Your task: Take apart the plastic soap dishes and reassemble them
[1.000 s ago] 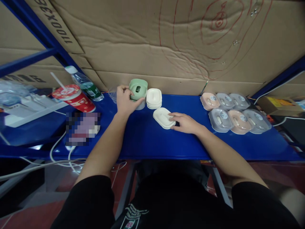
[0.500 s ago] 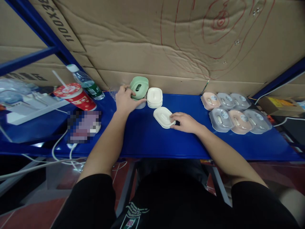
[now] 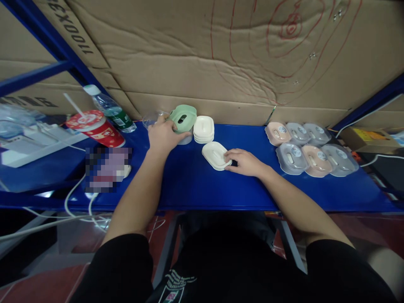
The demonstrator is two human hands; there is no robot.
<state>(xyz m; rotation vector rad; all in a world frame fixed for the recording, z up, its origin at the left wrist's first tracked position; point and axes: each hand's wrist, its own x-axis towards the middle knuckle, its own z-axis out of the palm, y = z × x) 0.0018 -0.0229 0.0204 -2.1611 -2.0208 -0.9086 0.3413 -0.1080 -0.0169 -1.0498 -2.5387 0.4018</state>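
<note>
My left hand (image 3: 164, 134) grips the near left edge of a green plastic piece with an oval slot (image 3: 186, 115), thumb in front and fingers behind. It sits over a greyish translucent piece partly hidden by my hand. Right beside it stands a short stack of cream rounded-square dishes (image 3: 203, 129). My right hand (image 3: 243, 162) pinches the right edge of a cream dish (image 3: 214, 155) lying on the blue table (image 3: 195, 189). Its doubled rim suggests more than one layer. Behind my left hand is a clear plastic piece (image 3: 150, 119).
Several pink and grey lidded cases (image 3: 292, 158) stand in two rows on the right. On the left are a red cup with a straw (image 3: 105, 130), a green-labelled bottle (image 3: 116, 115), a power strip (image 3: 41, 143) and cables. A cardboard wall (image 3: 176, 54) closes the back.
The green piece has tipped and come down slightly in my left hand. My right hand stays at the edge of the cream dish. The view has shifted a little.
</note>
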